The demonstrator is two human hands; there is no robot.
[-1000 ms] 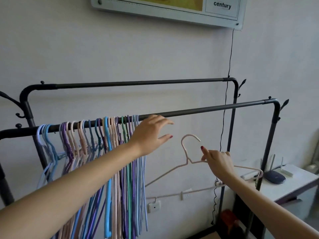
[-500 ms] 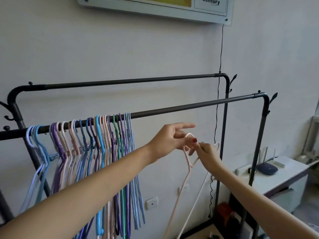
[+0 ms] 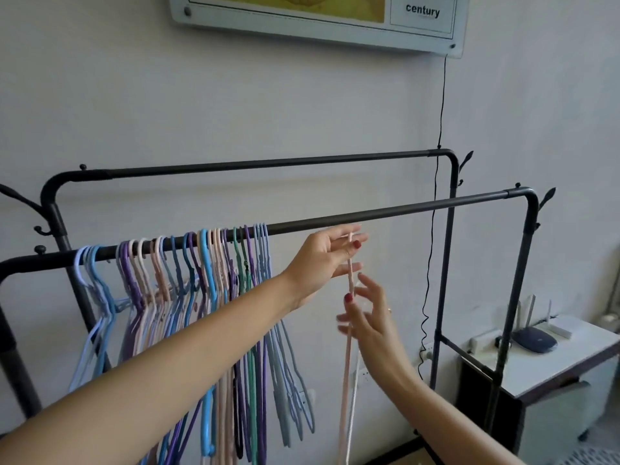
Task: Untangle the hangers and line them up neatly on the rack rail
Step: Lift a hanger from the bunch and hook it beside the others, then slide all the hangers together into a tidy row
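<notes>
A pale pink hanger (image 3: 346,364) hangs edge-on just below the front rack rail (image 3: 419,210), its hook close under the bar. My left hand (image 3: 322,263) pinches the hanger's hook and neck between thumb and fingers. My right hand (image 3: 367,317) is lower, with its fingers spread and its thumb beside the hanger's neck, not gripping it. A dense row of several blue, purple, pink and green hangers (image 3: 201,280) hangs on the left part of the same rail, to the left of my left hand.
A second, higher rear rail (image 3: 268,163) runs behind, close to the wall. A black cord (image 3: 436,229) drops from a framed picture (image 3: 318,15). A white side table (image 3: 550,367) with a router (image 3: 533,340) stands at the lower right.
The pink hanger has passed from my right hand to my left and turned edge-on, and its hook now sits up under the front rail. My right hand let go and spread its fingers.
</notes>
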